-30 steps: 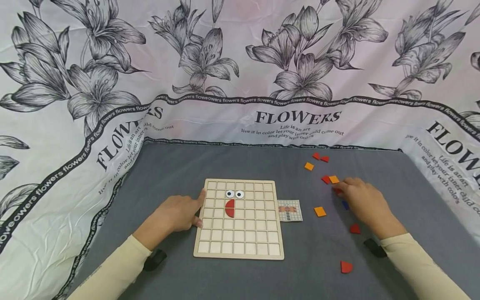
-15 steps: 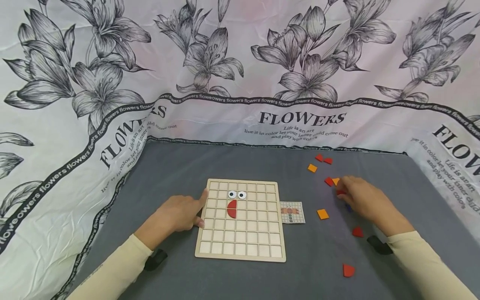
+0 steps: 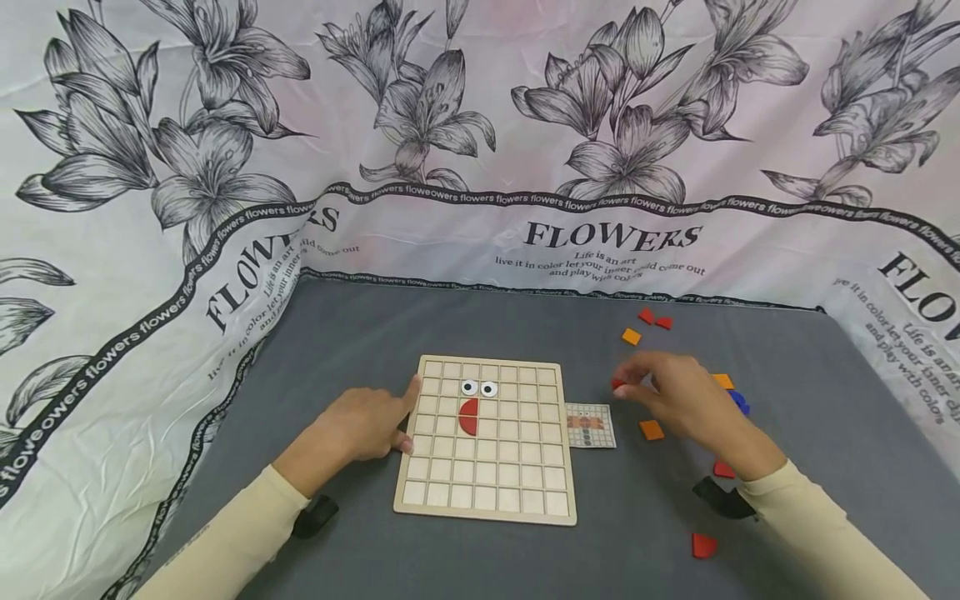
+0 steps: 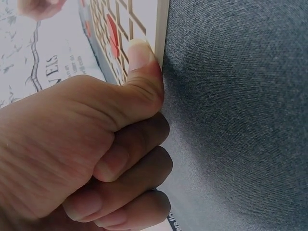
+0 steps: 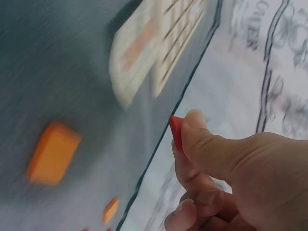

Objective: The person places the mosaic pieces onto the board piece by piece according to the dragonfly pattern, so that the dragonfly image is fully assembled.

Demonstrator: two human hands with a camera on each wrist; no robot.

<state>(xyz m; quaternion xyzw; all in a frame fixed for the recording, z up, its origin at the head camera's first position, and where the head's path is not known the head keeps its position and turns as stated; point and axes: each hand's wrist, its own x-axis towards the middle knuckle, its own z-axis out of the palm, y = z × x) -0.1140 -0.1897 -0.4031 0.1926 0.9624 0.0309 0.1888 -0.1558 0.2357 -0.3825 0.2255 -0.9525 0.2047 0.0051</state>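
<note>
A light wooden grid board lies on the grey cloth, bearing two googly eyes and a red half-disc shape. My left hand rests at its left edge: the index finger is extended against it and the thumb presses the rim, while the other fingers curl beside it. My right hand pinches a small red piece between thumb and fingers, raised above the cloth to the board's right; its full shape is partly covered. A small picture card lies against the board's right side.
Orange square tiles and red pieces lie scattered on the right of the cloth. A blue piece shows partly behind my right hand. Behind everything hangs a white flower-printed curtain.
My right hand has picked up a red piece from the right-hand scatter and moved left toward the card and board. The left hand stays at the board's edge. The head view shifts slightly.
</note>
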